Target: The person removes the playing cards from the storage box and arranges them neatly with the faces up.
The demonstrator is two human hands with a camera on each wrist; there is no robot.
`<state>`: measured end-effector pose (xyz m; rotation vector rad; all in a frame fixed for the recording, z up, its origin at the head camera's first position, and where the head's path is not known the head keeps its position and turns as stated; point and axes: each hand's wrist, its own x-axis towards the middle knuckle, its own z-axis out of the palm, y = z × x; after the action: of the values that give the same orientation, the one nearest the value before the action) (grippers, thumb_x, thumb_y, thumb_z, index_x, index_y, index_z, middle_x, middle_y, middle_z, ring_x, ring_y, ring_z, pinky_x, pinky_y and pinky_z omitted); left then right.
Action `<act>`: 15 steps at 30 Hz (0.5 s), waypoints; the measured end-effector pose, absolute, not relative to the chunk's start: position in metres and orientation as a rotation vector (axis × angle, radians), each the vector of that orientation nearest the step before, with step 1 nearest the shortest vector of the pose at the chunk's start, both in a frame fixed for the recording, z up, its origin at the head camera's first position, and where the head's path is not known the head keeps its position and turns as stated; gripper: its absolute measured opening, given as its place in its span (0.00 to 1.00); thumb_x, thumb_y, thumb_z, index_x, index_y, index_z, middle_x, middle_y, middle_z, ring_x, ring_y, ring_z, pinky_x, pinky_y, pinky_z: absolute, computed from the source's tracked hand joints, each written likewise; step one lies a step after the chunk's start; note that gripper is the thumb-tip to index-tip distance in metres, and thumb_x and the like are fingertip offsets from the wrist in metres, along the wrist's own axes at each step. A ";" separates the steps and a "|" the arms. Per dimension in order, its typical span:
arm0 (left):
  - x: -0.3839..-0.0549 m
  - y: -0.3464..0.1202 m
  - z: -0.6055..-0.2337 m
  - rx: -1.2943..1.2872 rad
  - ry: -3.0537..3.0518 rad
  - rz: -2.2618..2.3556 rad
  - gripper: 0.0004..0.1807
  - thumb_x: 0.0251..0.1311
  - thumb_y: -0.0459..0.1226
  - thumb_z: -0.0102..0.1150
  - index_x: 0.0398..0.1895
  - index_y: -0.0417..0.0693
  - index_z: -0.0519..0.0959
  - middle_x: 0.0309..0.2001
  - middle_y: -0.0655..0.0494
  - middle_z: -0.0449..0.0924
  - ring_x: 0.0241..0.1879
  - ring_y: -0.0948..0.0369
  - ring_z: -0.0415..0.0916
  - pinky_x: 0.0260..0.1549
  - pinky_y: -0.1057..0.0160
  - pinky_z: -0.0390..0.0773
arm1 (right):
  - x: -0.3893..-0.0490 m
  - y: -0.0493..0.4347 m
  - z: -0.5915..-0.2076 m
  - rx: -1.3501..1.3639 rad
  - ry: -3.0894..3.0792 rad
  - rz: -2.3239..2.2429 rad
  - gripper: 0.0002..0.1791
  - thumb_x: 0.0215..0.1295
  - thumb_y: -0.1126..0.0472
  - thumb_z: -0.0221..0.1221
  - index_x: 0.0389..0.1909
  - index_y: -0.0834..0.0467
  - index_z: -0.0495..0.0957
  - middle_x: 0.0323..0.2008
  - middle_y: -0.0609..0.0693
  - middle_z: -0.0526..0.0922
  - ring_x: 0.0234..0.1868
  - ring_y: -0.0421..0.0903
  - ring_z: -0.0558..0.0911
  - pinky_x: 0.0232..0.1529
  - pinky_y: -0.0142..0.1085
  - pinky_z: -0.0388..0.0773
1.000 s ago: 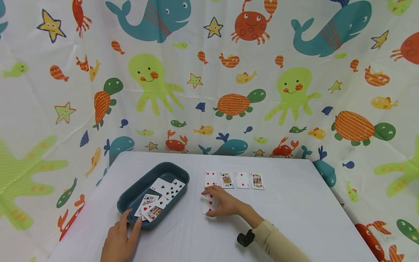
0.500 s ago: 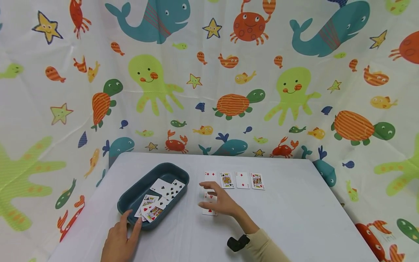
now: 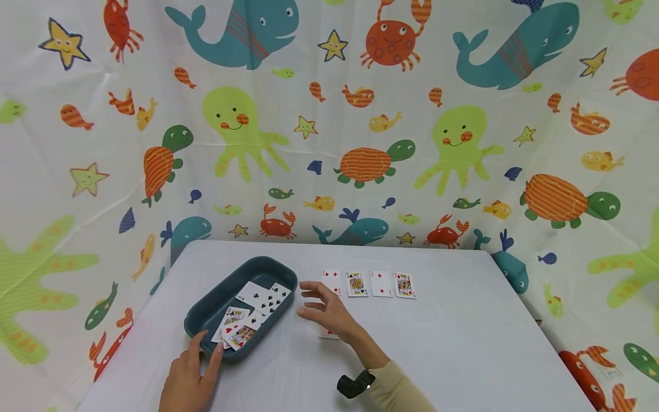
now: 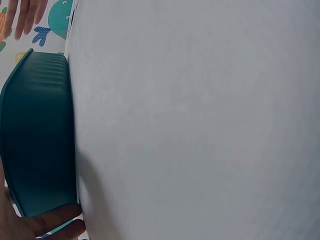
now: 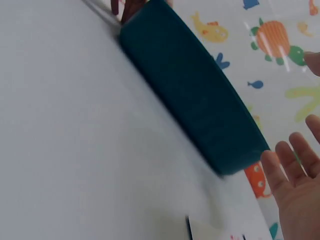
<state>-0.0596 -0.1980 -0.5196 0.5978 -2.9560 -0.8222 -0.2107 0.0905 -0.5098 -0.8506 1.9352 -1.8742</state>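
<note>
My left hand (image 3: pixel 187 375) holds the near end of a dark teal tub (image 3: pixel 206 300), thumb and index finger at its rim; the left wrist view shows fingers (image 4: pixel 55 220) against the tub's outside. Inside the tub lie several loose playing cards (image 3: pixel 252 317), clubs, spades and face cards among them. My right hand (image 3: pixel 329 312), fingers spread and holding nothing, hovers above the table between the tub and the laid-out cards. Beneath it a red-suited playing card (image 3: pixel 328 333) shows only its near end. Past the hand runs a row of face-up playing cards (image 3: pixel 381 284), including diamonds.
A white cloth covers the table (image 3: pixel 463 343). Behind it hangs a curtain (image 3: pixel 319 154) printed with sea animals, reaching the table's back edge. On the right wrist sits a black camera mount (image 3: pixel 355 384), close above the table.
My right hand has let go of the red-suited card, risen, and moved left toward the tub with its fingers parting. The left hand and the tub stay put.
</note>
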 end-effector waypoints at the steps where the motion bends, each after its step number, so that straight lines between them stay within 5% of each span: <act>1: -0.060 -0.198 -0.520 0.598 -2.955 -0.823 0.41 0.75 0.60 0.44 0.73 0.36 0.58 0.55 0.22 0.74 0.52 0.30 0.74 0.52 0.30 0.72 | -0.210 0.086 -0.508 -0.850 1.919 -1.886 0.34 0.69 0.58 0.65 0.73 0.61 0.65 0.72 0.62 0.67 0.71 0.65 0.67 0.69 0.50 0.69; 15: -0.059 -0.200 -0.523 0.596 -2.948 -0.820 0.41 0.74 0.62 0.44 0.73 0.37 0.58 0.54 0.24 0.75 0.49 0.33 0.75 0.51 0.30 0.73 | -0.207 0.029 -0.500 -0.842 1.825 -1.934 0.31 0.68 0.57 0.66 0.70 0.57 0.70 0.66 0.49 0.74 0.69 0.58 0.72 0.62 0.32 0.75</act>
<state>-0.0592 -0.2000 -0.5227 0.5964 -2.9477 -0.8198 -0.2066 0.0293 -0.4996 -0.8420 1.8247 -1.9343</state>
